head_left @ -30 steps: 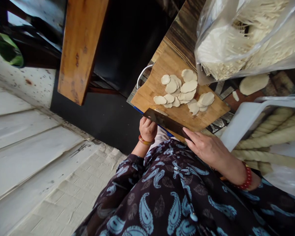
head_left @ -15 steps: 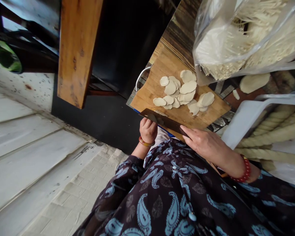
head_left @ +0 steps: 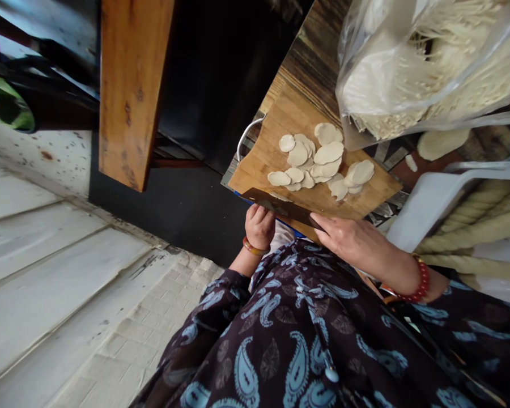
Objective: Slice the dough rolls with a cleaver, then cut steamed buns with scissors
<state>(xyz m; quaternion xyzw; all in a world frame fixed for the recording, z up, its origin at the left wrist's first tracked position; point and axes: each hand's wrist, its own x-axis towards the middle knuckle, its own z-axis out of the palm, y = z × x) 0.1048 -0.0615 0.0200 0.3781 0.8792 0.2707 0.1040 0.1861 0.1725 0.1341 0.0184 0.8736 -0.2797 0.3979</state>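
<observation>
My right hand (head_left: 351,241) is wrapped round the handle end of a broad dark kitchen knife (head_left: 295,212). The blade reaches left over the near edge of a wooden cutting board (head_left: 259,161). At the blade's left part, my left hand (head_left: 260,228) is closed, fingers curled against the near side of the knife. Whatever those fingers hold, if anything, is hidden. Pale oval slices (head_left: 329,153) of a smooth cream-coloured food lie in loose overlapping groups on the board. A thin pale sliver (head_left: 280,196) shows just beyond the blade.
A clear plastic bag (head_left: 408,85) of enoki mushrooms stands at the back right. One larger pale piece (head_left: 444,143) lies near it. A white plastic tub (head_left: 425,207) with long pale twisted pieces is to the right. A wooden bench (head_left: 134,90) stands at left.
The view has shifted slightly, so the board and bag sit a little lower and further right. Both hands and the knife keep nearly the same pose.
</observation>
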